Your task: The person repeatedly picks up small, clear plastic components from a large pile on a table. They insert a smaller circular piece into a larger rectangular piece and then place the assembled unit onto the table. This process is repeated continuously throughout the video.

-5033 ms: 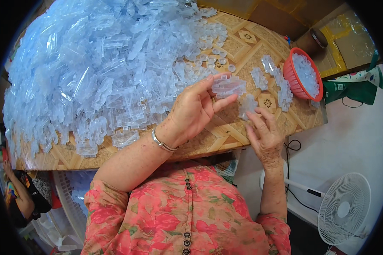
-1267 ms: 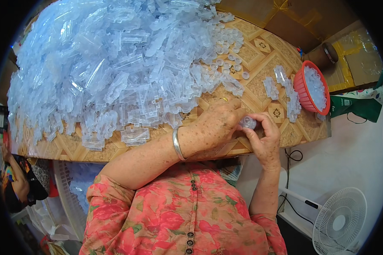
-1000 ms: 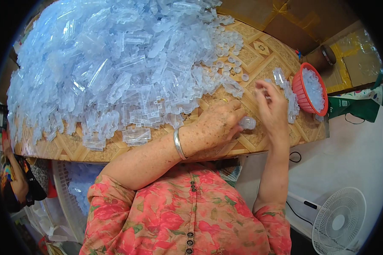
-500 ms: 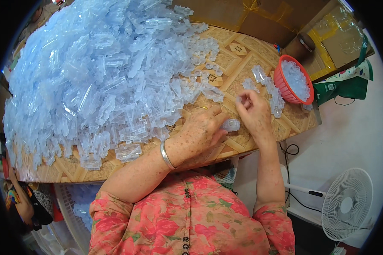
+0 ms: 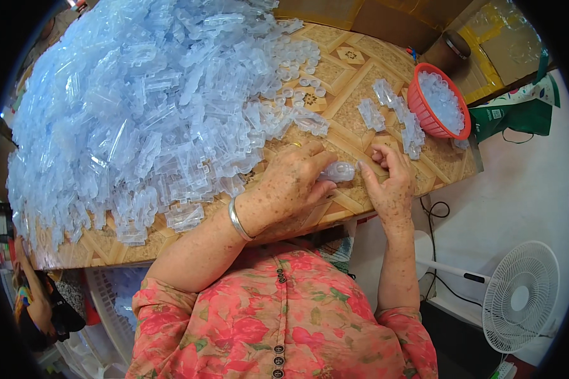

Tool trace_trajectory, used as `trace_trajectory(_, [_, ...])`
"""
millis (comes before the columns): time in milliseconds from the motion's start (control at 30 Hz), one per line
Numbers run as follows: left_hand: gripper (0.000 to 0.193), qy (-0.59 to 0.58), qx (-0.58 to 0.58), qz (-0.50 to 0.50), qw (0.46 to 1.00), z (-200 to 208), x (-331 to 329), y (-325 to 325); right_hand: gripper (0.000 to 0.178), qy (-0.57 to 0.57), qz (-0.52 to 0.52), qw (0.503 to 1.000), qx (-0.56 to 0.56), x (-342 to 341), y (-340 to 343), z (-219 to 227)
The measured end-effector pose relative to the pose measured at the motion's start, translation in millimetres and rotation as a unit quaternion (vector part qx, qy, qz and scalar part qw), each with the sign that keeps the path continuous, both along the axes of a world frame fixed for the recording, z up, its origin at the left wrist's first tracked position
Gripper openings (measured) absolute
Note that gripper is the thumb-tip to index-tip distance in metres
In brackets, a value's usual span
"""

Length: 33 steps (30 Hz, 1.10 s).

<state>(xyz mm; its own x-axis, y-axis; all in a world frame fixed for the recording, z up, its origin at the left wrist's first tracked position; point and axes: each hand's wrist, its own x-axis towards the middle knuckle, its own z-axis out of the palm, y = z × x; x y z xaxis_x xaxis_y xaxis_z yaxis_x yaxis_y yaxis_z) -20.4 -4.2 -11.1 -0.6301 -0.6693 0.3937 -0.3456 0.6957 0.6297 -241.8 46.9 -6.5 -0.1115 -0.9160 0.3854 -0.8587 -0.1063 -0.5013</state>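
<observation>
Your left hand [image 5: 291,180] is closing its thumb and fingers around a clear, elongated plastic piece [image 5: 339,171], whose rounded end is poking out toward your right, just above the tabletop. Your right hand [image 5: 392,183] is standing just beside that end, its thumb parting from loosely curling fingers; you are leaving a small gap to the piece, and whether anything is hiding within those fingers cannot be told.

In the head view, a silver, smooth metal bangle [image 5: 238,218] is circling your left wrist. Beneath your hands, a tan and brown, parquet-patterned table [image 5: 360,82] is bearing a large heap of clear, bluish, moulded plastic pieces [image 5: 139,120], angular and glossy. Small, clear, round plastic caps [image 5: 297,57] are lying along its right edge. Farther right, a short row of clear, notched plastic strips [image 5: 412,136] is lying next to a red, ribbed plastic basket [image 5: 423,112], which is holding many small, translucent bits [image 5: 441,101]. Below the table's left side, a white, slatted plastic crate [image 5: 101,292] is containing more bluish pieces [image 5: 125,297].
</observation>
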Motion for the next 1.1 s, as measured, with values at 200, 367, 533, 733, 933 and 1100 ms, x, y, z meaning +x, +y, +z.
trace_trajectory(200, [0.043, -0.006, 0.022, 0.003, 1.0, 2.1, -0.4, 0.6, 0.027, 0.031, 0.026, 0.999, 0.004, -0.2, 5.0, -0.8])
trace_trajectory(367, [0.041, -0.006, 0.016, 0.005, 1.0, 3.5, 0.6, 1.2, 0.025, -0.005, 0.014, 1.0, 0.007, -0.1, 7.5, -5.4])
trace_trajectory(533, [0.036, 0.0, 0.019, 0.01, 1.0, -1.6, -0.2, -0.7, 0.024, -0.135, 0.064, 0.987, -0.058, 11.8, 13.2, 3.5])
trace_trajectory(733, [0.034, -0.002, 0.021, 0.007, 1.0, 0.1, -0.2, -0.2, 0.026, -0.067, 0.117, 0.988, -0.071, 27.4, 11.0, 2.5])
trace_trajectory(933, [0.032, 0.034, 0.018, -0.011, 0.999, -3.8, -2.6, -4.5, 0.024, -0.089, 0.152, 0.983, -0.053, 34.9, 1.6, 9.3])
trace_trajectory(1100, [0.032, 0.034, 0.006, -0.015, 0.999, 0.6, -3.8, -5.6, 0.026, -0.102, 0.156, 0.981, -0.053, 31.9, 2.4, 6.9])
